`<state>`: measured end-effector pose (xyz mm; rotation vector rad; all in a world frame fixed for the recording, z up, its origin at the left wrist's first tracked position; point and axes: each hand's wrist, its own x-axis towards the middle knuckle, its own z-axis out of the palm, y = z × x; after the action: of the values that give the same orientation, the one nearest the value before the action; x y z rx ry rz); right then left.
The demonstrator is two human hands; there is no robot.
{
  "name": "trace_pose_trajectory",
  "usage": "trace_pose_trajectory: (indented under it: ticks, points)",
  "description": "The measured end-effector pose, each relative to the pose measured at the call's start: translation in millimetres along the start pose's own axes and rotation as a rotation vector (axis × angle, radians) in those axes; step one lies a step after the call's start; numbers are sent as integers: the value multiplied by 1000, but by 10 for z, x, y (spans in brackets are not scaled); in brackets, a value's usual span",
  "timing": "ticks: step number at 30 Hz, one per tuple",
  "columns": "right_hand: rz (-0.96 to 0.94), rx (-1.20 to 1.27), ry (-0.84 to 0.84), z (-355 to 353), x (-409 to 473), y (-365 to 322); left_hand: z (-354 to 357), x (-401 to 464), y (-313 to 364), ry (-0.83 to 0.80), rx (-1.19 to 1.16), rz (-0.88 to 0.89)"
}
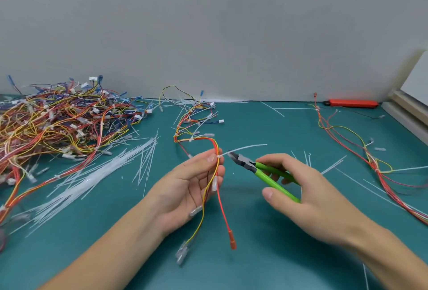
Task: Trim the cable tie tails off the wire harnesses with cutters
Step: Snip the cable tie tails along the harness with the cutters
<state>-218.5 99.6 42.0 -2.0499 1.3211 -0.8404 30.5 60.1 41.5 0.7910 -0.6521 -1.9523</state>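
Left hand (192,183) pinches harness (216,167); right hand (308,192) grips green cutters (266,172).

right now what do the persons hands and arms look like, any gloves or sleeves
Both are bare. The left hand and the right hand wear no gloves, and no rings, watch or wristband show. Both forearms are uncovered right to the bottom edge of the picture, so no sleeve is in view. Fingernails are short and unpainted.

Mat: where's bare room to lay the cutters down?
Bare mat lies between the middle harness and the right harness, behind the cutters. The left is crowded: harness pile, loose cable ties.
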Motion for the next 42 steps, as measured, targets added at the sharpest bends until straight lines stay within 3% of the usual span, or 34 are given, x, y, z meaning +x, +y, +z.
trace_pose_trajectory:
  ticks: [11, 19, 42]
  points:
    - [-81, -67, 43, 157, 3, 35, -16, -7, -107, -86, 67, -29]
    - [-24, 78, 60, 253, 25, 68, -9, -8, -98, -113, 66, 9]
    - [-35, 115, 50, 253, 26, 77, 19, -20, -96, -62, 34, -3]
